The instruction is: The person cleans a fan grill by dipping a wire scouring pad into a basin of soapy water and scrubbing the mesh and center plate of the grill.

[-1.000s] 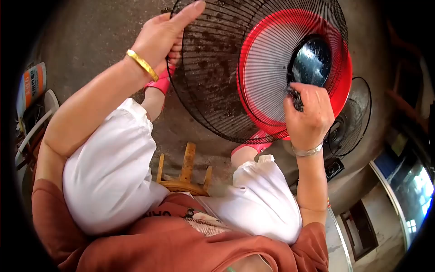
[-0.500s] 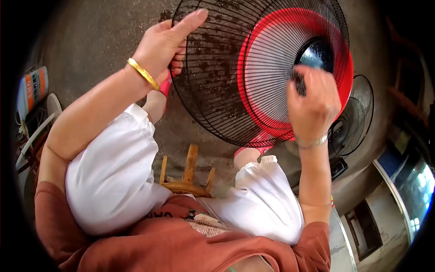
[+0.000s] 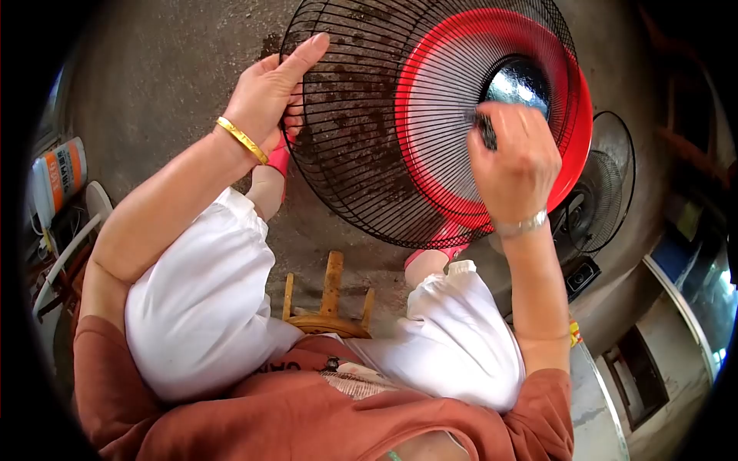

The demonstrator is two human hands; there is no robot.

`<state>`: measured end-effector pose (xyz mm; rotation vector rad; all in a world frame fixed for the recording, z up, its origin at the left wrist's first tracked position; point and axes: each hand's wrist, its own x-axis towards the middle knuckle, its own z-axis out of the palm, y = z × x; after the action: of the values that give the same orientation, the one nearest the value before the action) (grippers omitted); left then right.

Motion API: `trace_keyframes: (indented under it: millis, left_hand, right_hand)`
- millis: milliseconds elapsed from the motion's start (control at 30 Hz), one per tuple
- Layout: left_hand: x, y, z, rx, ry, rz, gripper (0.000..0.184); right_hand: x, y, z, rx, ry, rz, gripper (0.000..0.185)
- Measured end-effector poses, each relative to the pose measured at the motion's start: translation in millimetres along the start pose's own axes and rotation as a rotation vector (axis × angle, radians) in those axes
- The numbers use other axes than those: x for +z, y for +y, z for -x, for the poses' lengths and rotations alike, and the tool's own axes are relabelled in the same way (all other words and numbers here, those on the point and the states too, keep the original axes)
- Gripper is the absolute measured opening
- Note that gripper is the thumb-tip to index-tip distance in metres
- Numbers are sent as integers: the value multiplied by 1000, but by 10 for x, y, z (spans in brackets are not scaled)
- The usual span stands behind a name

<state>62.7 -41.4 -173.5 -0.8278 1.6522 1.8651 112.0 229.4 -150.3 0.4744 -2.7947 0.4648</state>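
My left hand (image 3: pixel 269 96) grips the rim of a black wire fan guard (image 3: pixel 350 115), thumb stretched along the outside and fingers curled round the edge. The guard is tilted over a red basin (image 3: pixel 580 146) with a whitish inside. At the guard's middle is a shiny black disc (image 3: pixel 523 81), which looks wet. My right hand (image 3: pixel 519 157) is closed at the wires beside this disc. A small dark wad (image 3: pixel 486 132) sticks out between its thumb and fingers; its kind cannot be made out.
Another fan guard (image 3: pixel 607 192) stands on the floor behind the basin at right. Below me is a wooden stool (image 3: pixel 330 323). An orange and white bucket (image 3: pixel 61 177) is at far left, near a pale curved chair part (image 3: pixel 65 257). Dark wet spots mark the concrete floor (image 3: pixel 177 69).
The fan guard and both hands appear slightly further left. My right hand has shifted a little along the wires by the black disc. The left hand keeps its hold on the rim.
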Motion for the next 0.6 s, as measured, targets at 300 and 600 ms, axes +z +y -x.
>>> trace_keyframes:
  millis: [300,600]
  left_hand:
    - [61,112,31,22,29,146,34]
    - [-95,41,-151,-28,28,188,39]
  right_hand:
    - [-289,377,359,469,153,-403,15]
    - [468,2206,1539,895,95,60,30]
